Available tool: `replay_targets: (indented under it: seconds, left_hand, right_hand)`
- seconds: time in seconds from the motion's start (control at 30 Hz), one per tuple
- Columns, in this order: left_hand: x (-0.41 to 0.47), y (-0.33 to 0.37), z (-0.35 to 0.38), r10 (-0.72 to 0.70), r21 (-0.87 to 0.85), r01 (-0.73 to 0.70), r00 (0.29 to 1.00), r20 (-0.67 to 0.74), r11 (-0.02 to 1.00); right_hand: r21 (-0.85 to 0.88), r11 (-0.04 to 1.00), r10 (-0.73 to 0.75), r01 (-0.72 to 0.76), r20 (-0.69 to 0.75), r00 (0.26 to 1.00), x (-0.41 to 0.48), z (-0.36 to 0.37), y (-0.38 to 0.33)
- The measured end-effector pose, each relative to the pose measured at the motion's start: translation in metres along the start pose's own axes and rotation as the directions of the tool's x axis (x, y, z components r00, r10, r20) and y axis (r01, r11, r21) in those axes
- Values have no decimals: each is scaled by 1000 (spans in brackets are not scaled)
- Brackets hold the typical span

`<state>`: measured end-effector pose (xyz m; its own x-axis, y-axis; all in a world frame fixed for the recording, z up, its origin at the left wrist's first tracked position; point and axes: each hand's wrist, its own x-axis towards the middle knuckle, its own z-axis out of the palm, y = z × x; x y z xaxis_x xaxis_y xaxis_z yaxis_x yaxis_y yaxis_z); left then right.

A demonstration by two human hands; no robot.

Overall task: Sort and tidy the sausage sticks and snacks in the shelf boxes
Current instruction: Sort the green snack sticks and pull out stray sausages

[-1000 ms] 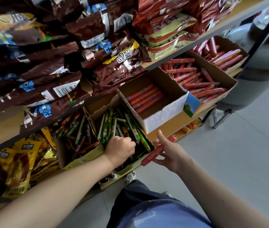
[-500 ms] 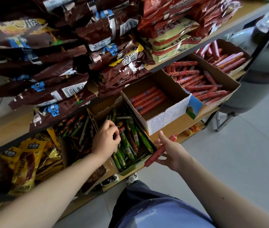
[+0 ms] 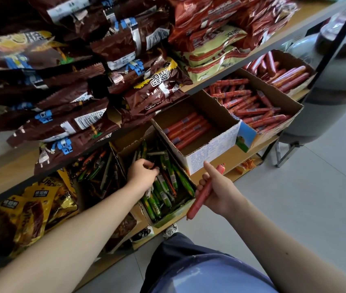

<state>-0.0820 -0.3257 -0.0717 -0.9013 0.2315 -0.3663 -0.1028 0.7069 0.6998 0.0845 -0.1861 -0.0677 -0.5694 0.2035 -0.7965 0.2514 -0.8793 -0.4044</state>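
Sausage stick (image 3: 198, 203), red, gripped in right hand (image 3: 218, 193), thumb up; left hand (image 3: 141, 174) palm-down in box (image 3: 125, 153), fingers curled, grip unclear.

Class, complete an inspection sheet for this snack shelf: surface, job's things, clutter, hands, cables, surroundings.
Surface: wooden shelf, boxes side by side on it.
Job's things: green sticks jumbled in an open box; red sausages lying neatly in the white box; red sticks heaped in the brown box.
Clutter: brown snack bags overhang from the shelf above.
Hands: left hand curled among the green sticks, grip unclear; right hand holds a red sausage stick outside the boxes.
Cables: nothing seen.
Surroundings: grey tiled floor.
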Motion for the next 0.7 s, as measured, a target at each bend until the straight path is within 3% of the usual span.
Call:
replay_targets:
  seconds: [0.07, 0.13, 0.2, 0.27, 0.5, 0.6, 0.7]
  left_hand:
    - [-6, 0, -2, -146, -255, 141, 989, -2, 957]
    - [-15, 0, -9, -278, -510, 268, 959, 58, 817]
    - [-25, -1, -20, -322, -643, 343, 934, 155, 685]
    - [-39, -2, -30, -298, -678, 377, 925, 237, 631]
    - [-85, 7, -46, 73, -596, 140, 945, 319, 791]
    - [-88, 9, -39, 104, -489, 126, 904, 415, 863]
    - [-82, 9, -29, 93, -515, 159, 898, 429, 843]
  right_hand:
    - [19, 999, 36, -37, 38, 999, 0, 0, 0]
    - [33, 997, 66, -69, 92, 994, -1, 1, 0]
    - [41, 996, 76, -84, 160, 984, -2, 4, 0]
    - [18, 996, 83, -88, 188, 979, -3, 10, 2]
    - [-122, 991, 85, -56, 254, 963, 1, 25, 16]
    - [-67, 998, 6, 14, 291, 957, 4, 26, 19]
    - [-17, 1000, -17, 22, 231, 973, 7, 23, 16]
